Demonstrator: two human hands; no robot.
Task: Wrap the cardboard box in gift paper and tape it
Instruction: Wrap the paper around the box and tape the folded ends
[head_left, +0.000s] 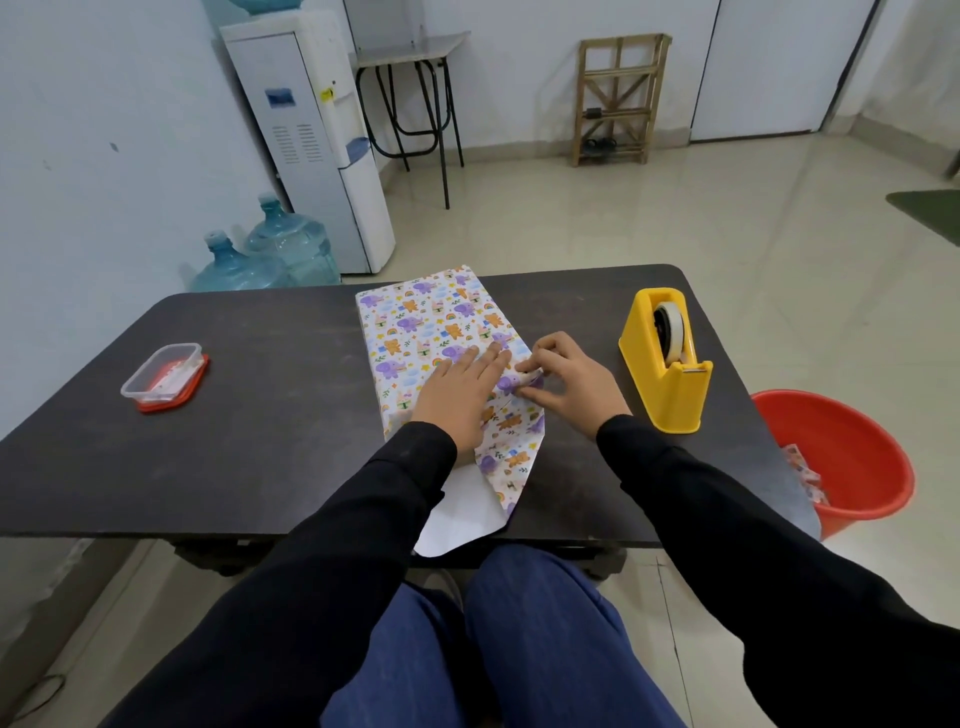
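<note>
I see the rectangular box wrapped in white gift paper printed with purple elephants and orange bears (431, 332) lying lengthwise on the dark, round-cornered tabletop (260, 415), directly beneath both hands. The cardboard itself is hidden by the paper. My view shows the left hand (457, 395) laid flat, fingers extended and close together, palm down on the top face of the box near its nearer end, pressing the paper against it. The right hand (566, 384) sits just to the right of the left, touching the paper at the box's right edge; its thumb and forefinger are drawn together on a small pale strip, apparently a piece of tape (530, 371), held against the paper just beyond the left fingertips. I cannot tell whether the strip is already stuck down. Nearer than the hands, the unfolded end of the paper (467, 514) projects past the box towards the table's near edge, its plain white inner side showing and its tip overhanging. Beyond the right hand, to its right, stands a yellow plastic desktop tape dispenser (665, 364) holding a roll of pale tape. Well to the left of the left hand rests a clear plastic food container (161, 376) on a red lid. Right of the table, on the floor, is a red plastic bucket (852, 457) with printed paper scraps inside.
</note>
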